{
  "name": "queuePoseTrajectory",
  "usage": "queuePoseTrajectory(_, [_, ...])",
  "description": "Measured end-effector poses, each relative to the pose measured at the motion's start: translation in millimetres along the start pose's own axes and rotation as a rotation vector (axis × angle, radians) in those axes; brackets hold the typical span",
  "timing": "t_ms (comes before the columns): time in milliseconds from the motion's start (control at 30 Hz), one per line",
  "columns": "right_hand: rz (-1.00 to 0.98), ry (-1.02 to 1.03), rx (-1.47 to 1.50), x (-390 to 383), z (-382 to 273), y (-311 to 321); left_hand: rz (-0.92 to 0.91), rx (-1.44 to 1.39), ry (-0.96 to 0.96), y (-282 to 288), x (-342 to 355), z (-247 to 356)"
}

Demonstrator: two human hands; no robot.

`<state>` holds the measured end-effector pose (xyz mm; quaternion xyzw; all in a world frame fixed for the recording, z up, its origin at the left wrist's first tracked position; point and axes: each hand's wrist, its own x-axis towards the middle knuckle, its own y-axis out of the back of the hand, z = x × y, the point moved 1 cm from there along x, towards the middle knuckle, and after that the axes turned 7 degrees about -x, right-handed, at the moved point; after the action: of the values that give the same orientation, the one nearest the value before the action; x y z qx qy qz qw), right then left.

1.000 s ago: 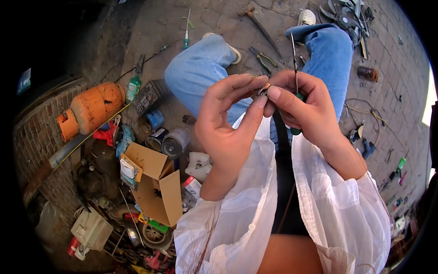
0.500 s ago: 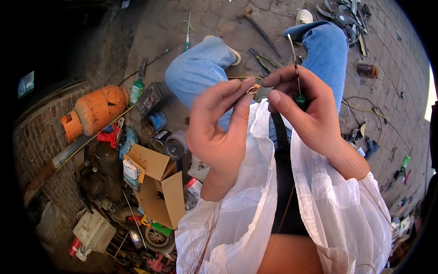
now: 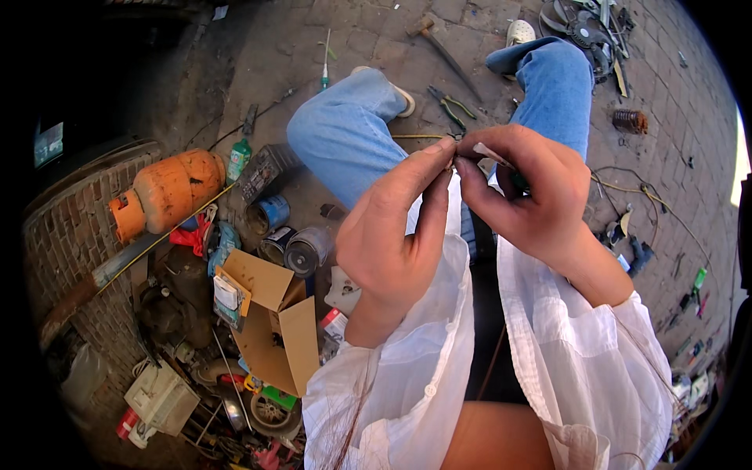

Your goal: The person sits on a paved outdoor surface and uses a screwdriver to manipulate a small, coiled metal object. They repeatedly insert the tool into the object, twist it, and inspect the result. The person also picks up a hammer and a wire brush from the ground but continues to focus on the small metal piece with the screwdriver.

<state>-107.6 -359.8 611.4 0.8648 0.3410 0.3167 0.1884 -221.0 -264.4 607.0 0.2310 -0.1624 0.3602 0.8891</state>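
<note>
In front of my lap my two hands meet at the fingertips. My left hand [image 3: 392,227] is closed in a pinch on a small coppery piece [image 3: 450,164], almost wholly covered by the fingers. Thumb and forefinger of my right hand [image 3: 544,192] press together against that same piece. Tucked in the right palm is a screwdriver [image 3: 493,155]; part of its shaft sticks out above the forefinger, while its dark green handle is mostly hidden by the curled fingers.
On the paving beyond lie pliers [image 3: 450,106], a hammer [image 3: 446,55] and a fan [image 3: 581,30]. At left are an orange gas cylinder [image 3: 171,192], several cans, an open cardboard box [image 3: 300,341] and piled scrap. Cables [image 3: 650,196] and a rusty spring [image 3: 630,121] lie right.
My right fingertips have moved left onto the coppery piece, which is now nearly hidden. The screwdriver has tipped from upright to a slant. The left hand has shifted slightly right.
</note>
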Motion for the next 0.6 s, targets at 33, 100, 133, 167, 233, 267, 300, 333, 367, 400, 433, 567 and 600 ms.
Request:
queuePoseTrajectory(33, [-0.003,0.02,-0.009,0,0,1,0.035,-0.022,0.003,-1,0,0])
queuePoseTrajectory(100, [-0.007,0.058,-0.025,0,-1,2,0.102,-0.066,0.008,-4,-1,0])
queuePoseTrajectory(133, [-0.009,0.075,-0.032,0,-1,2,0.075,-0.072,0.022,-3,-3,1])
queuePoseTrajectory(167, [0.003,0.059,-0.03,0,-1,2,0.046,-0.08,0.036,-1,-4,3])
queuePoseTrajectory(233, [0.026,0.027,-0.025,-1,-3,1,0.039,-0.125,0.08,0,-6,5])
queuePoseTrajectory(267, [-0.024,-0.15,0.117,-1,-4,2,0.062,-0.164,0.11,-1,-6,6])
queuePoseTrajectory(300, [-0.074,-0.326,0.259,-1,-6,4,0.084,-0.202,0.14,-2,-6,7])
queuePoseTrajectory(333, [-0.124,-0.502,0.401,-1,-7,5,0.106,-0.24,0.168,-3,-7,7])
queuePoseTrajectory(367, [-0.118,-0.559,0.576,-2,-2,2,0.129,-0.275,0.196,-4,-7,8])
queuePoseTrajectory(400, [-0.145,-0.621,0.663,0,-2,3,0.152,-0.31,0.225,-4,-6,8])
queuePoseTrajectory(433, [-0.172,-0.683,0.749,3,-3,7,0.148,-0.316,0.24,-4,-5,9])
queuePoseTrajectory(567, [-0.215,-0.752,0.876,3,1,7,0.152,-0.407,0.359,-2,-2,11])
queuePoseTrajectory(600, [-0.221,-0.753,0.88,3,1,7,0.157,-0.446,0.404,-1,-1,11])
